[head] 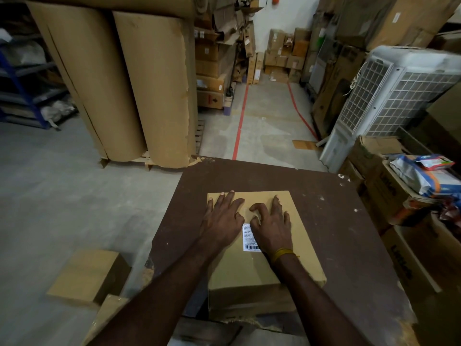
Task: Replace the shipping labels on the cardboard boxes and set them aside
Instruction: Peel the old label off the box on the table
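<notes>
A plain cardboard box (pixel 262 265) sat on the dark brown bench (pixel 336 233), its near face overhanging the chipped front edge of the bench top. Both hands lay on the top of the box. The left hand (pixel 222 216) rested flat with its fingers spread and straight, the fingertips reaching close to the far edge of the box. The right hand (pixel 272 221) was just beside it, palm down, with the index finger and thumb bent and pressing on the cardboard; it covered part of a white shipping label (pixel 250 239) printed with text and a barcode, which was stuck on the top of the box between the two wrists. Whether the right fingers pinched the label's upper edge could not be told. A yellow band (pixel 282 253) circled the right wrist. On the grey concrete floor to the left of the bench lay a second, smaller cardboard box (pixel 87 275). Beyond it, tall rolls of brown corrugated sheet (pixel 139 78) stood upright on a wooden pallet. To the right of the bench stood a white air cooler (pixel 389 101) and open cartons with printed packets (pixel 424 176) on top.
</notes>
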Demonstrator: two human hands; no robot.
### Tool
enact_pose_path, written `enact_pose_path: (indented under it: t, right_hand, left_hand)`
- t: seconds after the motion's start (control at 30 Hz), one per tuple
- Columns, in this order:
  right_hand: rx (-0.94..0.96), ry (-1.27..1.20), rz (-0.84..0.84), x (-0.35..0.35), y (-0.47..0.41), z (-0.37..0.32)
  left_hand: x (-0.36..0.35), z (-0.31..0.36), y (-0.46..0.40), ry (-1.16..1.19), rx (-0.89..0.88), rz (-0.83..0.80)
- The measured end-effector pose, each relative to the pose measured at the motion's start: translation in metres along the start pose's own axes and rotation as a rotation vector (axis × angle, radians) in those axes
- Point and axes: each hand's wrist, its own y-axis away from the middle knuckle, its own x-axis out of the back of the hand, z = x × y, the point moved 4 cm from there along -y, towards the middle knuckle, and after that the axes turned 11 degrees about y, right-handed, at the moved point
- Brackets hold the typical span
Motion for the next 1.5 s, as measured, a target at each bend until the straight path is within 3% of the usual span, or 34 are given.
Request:
enact_pose_path:
  t: [1.5]
  right_hand:
    - [-0.009, 0.018, -0.026, -0.0008, -0.002, 0.0001]
  left_hand:
    - [-0.0014, -0.0011, -0.0011, -0.015, 0.001, -0.014]
